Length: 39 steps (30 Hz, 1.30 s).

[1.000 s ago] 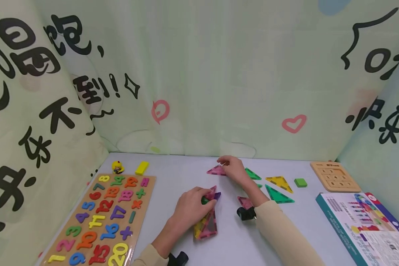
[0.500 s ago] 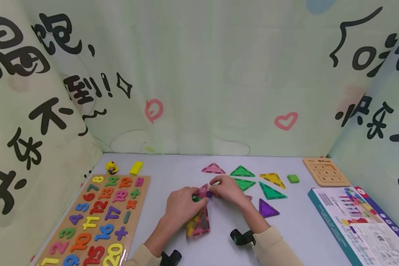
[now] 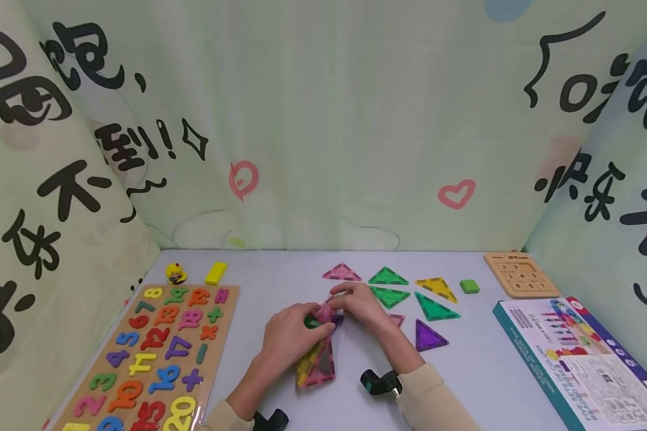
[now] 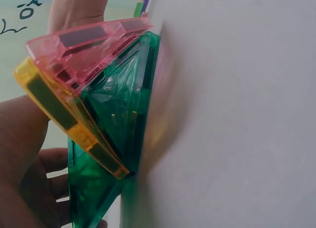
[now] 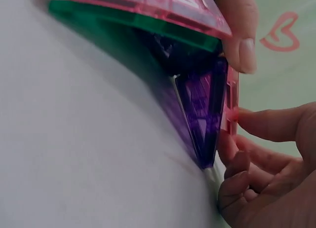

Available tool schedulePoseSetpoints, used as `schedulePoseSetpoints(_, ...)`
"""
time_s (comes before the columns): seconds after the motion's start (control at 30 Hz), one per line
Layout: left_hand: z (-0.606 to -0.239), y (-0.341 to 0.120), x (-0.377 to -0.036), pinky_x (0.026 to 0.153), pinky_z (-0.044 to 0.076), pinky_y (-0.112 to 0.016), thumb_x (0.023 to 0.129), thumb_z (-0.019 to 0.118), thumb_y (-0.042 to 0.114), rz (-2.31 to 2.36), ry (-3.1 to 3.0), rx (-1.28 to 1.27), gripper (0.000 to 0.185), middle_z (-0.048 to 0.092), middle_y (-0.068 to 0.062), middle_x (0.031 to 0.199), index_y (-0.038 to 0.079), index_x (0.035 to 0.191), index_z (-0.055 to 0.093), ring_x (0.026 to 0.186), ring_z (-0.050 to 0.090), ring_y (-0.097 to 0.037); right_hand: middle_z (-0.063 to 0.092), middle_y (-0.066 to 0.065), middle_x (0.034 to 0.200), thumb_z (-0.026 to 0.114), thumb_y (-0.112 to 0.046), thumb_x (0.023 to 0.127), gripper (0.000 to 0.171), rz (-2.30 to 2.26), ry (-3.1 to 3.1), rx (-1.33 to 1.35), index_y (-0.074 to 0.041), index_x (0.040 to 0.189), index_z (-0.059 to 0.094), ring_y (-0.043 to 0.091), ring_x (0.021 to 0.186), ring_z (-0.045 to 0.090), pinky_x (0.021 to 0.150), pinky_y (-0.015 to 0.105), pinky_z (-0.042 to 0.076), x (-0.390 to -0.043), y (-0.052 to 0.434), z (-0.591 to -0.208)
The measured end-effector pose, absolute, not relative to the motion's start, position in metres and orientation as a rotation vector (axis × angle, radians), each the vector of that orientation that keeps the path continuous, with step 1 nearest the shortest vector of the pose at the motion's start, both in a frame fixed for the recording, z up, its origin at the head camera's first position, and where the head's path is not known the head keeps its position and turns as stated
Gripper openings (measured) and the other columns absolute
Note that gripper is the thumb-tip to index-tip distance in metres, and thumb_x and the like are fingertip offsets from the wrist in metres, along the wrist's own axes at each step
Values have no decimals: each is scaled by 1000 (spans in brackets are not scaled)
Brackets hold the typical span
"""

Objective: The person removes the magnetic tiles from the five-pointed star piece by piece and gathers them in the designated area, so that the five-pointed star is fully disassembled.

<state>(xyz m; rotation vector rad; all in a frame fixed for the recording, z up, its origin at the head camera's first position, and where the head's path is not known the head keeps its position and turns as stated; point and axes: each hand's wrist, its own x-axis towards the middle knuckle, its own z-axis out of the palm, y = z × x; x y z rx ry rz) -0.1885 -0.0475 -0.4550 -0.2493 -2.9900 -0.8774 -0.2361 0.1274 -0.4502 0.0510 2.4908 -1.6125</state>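
Observation:
My left hand [image 3: 291,332] grips a small build of translucent magnetic tiles [image 3: 319,364] standing on the white table. In the left wrist view a pink tile [image 4: 84,45], a yellow tile [image 4: 54,104] and a green tile [image 4: 118,99] meet at angles, fingers behind them. At the build's far end my right hand [image 3: 360,306] pinches a pink tile [image 5: 232,102]. That tile stands against a narrow purple tile [image 5: 201,109] in the right wrist view. Part of the build is hidden by the left hand.
Loose triangles lie beyond and right: pink [image 3: 342,272], green [image 3: 388,276], yellow [image 3: 437,288], purple [image 3: 430,336]. A number board [image 3: 207,353] and yellow block [image 3: 215,273] are left. A box [image 3: 571,359], wooden board [image 3: 520,275] and green block [image 3: 469,287] stand right.
My right hand has drawn back from the far pink triangle to the build's far end, uncovering the purple and green triangles. The left hand keeps its hold. The head view has turned slightly right.

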Motion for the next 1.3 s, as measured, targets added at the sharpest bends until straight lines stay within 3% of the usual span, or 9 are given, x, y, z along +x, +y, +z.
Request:
schedulePoseSetpoints(0.1, -455, -48, -188, 87, 52, -46, 81, 68, 64, -877, -2993, -260, 59, 71, -1, 121, 23, 124, 69, 107, 65, -24, 74, 6, 91, 74, -13, 81, 37, -1679, 2435, 82, 0, 116, 70, 14, 69, 54, 61, 25, 44, -236, 124, -451)
schedulePoseSetpoints(0.33, -453, -48, -188, 91, 51, -48, 82, 67, 65, -859, -3008, -287, 61, 70, 0, 125, 25, 128, 67, 113, 64, -25, 61, -1, 66, 68, -9, 82, 36, -1777, 2327, 110, 5, 115, 67, 10, 57, 52, 53, 22, 45, -234, 121, -452)
schedulePoseSetpoints(0.53, -451, -47, -187, 96, 49, -53, 81, 68, 64, -881, -3027, -280, 65, 67, -3, 132, 27, 134, 62, 119, 63, -28, 61, 0, 65, 67, -3, 84, 33, -2000, 2197, 206, 9, 114, 59, 9, 54, 55, 52, 21, 48, -234, 124, -450)
schedulePoseSetpoints(0.73, -450, -49, -187, 93, 50, -50, 82, 67, 62, -851, -3033, -276, 62, 68, -3, 130, 28, 134, 60, 112, 65, -24, 63, 3, 68, 67, 1, 87, 24, -2078, 2220, 299, 2, 105, 51, 11, 54, 61, 54, 23, 53, -231, 136, -446)
schedulePoseSetpoints(1.07, -450, -52, -186, 96, 49, -51, 84, 67, 59, -874, -3024, -287, 59, 67, -2, 131, 26, 132, 63, 118, 63, -26, 67, 8, 78, 67, -1, 91, 25, -2093, 2166, 329, 3, 110, 51, 13, 62, 69, 64, 25, 59, -226, 144, -450)
schedulePoseSetpoints(1.3, -450, -51, -186, 99, 48, -53, 84, 66, 61, -855, -3051, -285, 63, 67, -4, 132, 23, 134, 62, 121, 62, -28, 59, 6, 81, 63, 0, 92, 20, -2097, 2124, 301, 3, 107, 51, 12, 65, 65, 66, 26, 60, -222, 137, -451)
